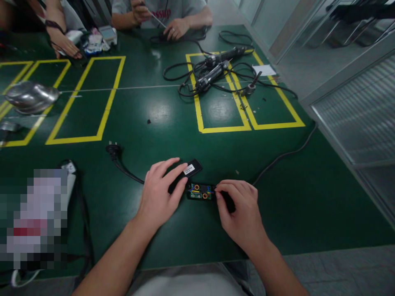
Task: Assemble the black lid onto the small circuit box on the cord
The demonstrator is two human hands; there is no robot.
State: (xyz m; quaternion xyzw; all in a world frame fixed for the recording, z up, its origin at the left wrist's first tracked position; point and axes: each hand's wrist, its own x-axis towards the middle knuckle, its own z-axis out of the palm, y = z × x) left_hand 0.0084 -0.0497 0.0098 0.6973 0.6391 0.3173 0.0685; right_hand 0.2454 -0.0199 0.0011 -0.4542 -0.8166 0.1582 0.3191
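An opened black plastic case [201,199] lies on the green table, its circuit board [196,195] and copper-coloured ring coils facing up. My right hand [239,209] is at the right end of the case, thumb and index finger pinched beside the blue wires; what is between the fingertips is too small to tell. Just behind the case lies a black cover [197,164] with a white label. Across that cover rests my left hand [162,191], fingers spread and index fingertip touching the label. A cord with a black plug [112,149] runs out from beneath my left hand.
Two black electric screwdrivers [212,77] with tangled cables lie inside yellow tape outlines. A black cable [286,154] curves off to the right. Metal bowls [31,96] and a blurred-out object [40,213] stand at left. Two co-workers' hands [175,29] show across the table [148,139].
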